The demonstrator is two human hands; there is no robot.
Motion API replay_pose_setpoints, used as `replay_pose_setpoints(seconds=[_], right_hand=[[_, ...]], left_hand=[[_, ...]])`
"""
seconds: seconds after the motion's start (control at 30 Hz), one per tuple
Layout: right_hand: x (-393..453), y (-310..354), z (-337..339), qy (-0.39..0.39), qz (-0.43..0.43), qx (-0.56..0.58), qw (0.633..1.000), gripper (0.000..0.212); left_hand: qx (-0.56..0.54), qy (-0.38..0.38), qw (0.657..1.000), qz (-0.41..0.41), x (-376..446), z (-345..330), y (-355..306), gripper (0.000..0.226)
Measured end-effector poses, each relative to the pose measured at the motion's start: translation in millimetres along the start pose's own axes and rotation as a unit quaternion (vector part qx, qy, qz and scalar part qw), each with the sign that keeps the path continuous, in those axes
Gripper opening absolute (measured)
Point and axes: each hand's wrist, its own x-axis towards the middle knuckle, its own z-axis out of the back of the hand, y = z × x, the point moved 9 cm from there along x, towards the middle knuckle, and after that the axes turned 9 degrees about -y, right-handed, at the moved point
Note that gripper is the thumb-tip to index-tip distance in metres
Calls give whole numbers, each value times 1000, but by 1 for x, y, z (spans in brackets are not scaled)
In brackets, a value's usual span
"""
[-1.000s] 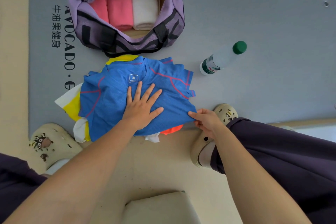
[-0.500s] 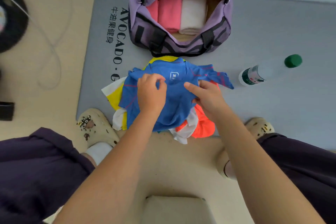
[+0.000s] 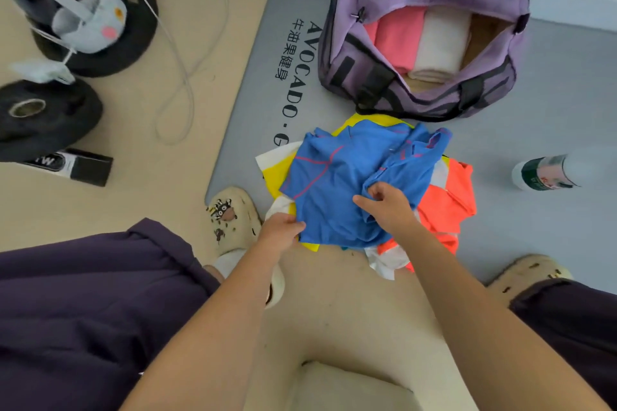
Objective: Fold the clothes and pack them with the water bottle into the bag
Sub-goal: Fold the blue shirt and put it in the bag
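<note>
Head view looks down on a grey exercise mat [image 3: 551, 103] laid over beige flooring [image 3: 160, 197]. At 1 o'clock the purple duffel bag [image 3: 424, 43] gapes open, holding pink and cream rolls, probably towels. A blue shirt [image 3: 337, 183] tops the clothes pile at centre; the left hand [image 3: 280, 230] pinches its near corner, the right hand [image 3: 389, 207] grips a bunched fold. A water bottle [image 3: 547, 172] lies at 3 o'clock.
</note>
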Motion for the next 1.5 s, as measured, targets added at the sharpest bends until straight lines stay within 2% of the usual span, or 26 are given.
replay_pose_setpoints(seconds=[0.07, 0.13, 0.2, 0.3, 0.47, 0.63, 0.8, 0.9, 1.0, 1.1, 1.17, 1.23, 1.33, 1.5], right_hand=[[1, 0, -1, 0, 2, -8, 1000, 46], [2, 1, -2, 1, 5, -16, 1000, 46], [3, -1, -3, 3, 9, -22, 1000, 46], [4, -6, -2, -1, 2, -20, 1000, 43], [7, -12, -3, -11, -12, -9, 1000, 42], [9, -16, -4, -8, -19, -15, 1000, 40], [10, -18, -5, -2, -30, -1, 1000, 32], [7, -19, -2, 0, -44, 36, 998, 26], [2, -14, 5, 18, -71, 112, 991, 17], [-5, 5, 22, 28, -102, 189, 976, 10], [-5, 32, 47, 1, -72, 201, 977, 16], [-10, 68, 77, -21, -31, 203, 978, 20], [-25, 124, 118, -21, 27, 243, 970, 15], [-73, 211, 190, -12, 132, 280, 951, 8]], left_hand=[[-1, 14, 1000, 19, 2, 0, 11, 18], [-18, 10, 999, 27, 3, 0, 16, 12], [-96, 10, 994, 56, 3, -4, 17, 9], [-228, 8, 968, 106, 1, -10, 18, 14], [-216, 24, 970, 110, -7, -11, 23, 28], [-236, 19, 966, 105, -12, -5, 31, 17], [-209, 76, 969, 106, -19, -7, 33, 22], [-236, 53, 966, 95, -15, 3, 22, 23], [-265, 43, 962, 44, -14, 16, -17, 10], [-255, 29, 966, -38, -23, 35, -75, 23], [-223, 52, 967, -109, -41, 43, -122, 27], [-185, 97, 963, -170, -69, 47, -166, 19], [-155, 140, 949, -236, -120, 59, -221, 11], [-145, 147, 913, -353, -220, 91, -294, 29]])
